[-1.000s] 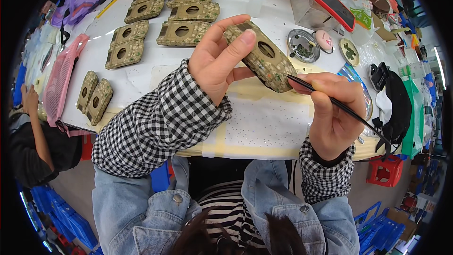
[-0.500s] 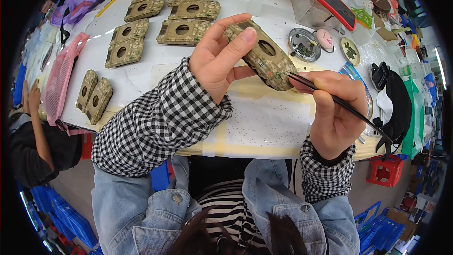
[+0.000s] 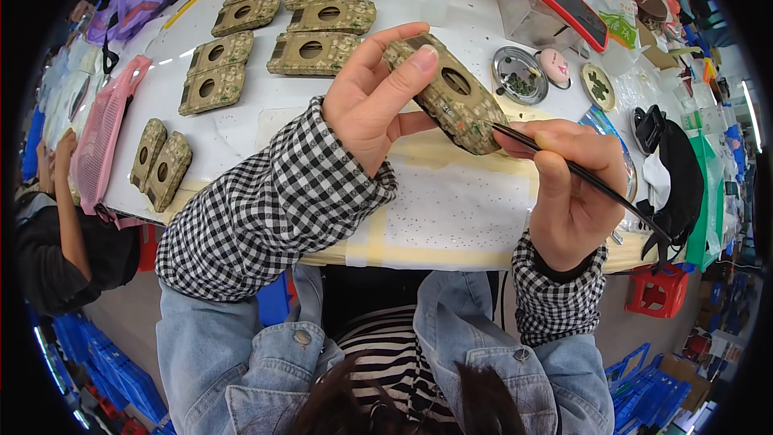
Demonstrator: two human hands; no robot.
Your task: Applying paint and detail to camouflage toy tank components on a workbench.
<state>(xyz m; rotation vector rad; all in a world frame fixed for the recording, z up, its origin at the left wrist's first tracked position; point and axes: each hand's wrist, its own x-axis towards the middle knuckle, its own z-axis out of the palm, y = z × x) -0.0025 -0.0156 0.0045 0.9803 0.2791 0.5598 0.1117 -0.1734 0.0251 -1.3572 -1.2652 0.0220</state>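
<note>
Tilted above the table, a camouflage-painted model tank hull [image 3: 471,117] with a round hole in its top is gripped by my left hand [image 3: 374,105], thumb on the upper face and fingers behind. My right hand [image 3: 572,177] pinches black tweezers [image 3: 596,181], whose tips touch the lower right end of the hull. Any small part between the tips is too small to make out. More camouflage hulls lie in groups to the left, including a pair of hulls [image 3: 163,165] near the front edge and another hull [image 3: 314,54] further back.
A round clear dish [image 3: 541,95] and a pale dish [image 3: 609,95], both with small green pieces, sit to the right. A red-framed phone [image 3: 555,2] rests on a clear box. Speckled white paper [image 3: 451,229] lies below my hands. A co-worker's arm [image 3: 71,217] shows at left.
My hands, the hull and the tweezers stay almost where they were; the tweezers shift very slightly. At far left, the co-worker's hands have moved a little.
</note>
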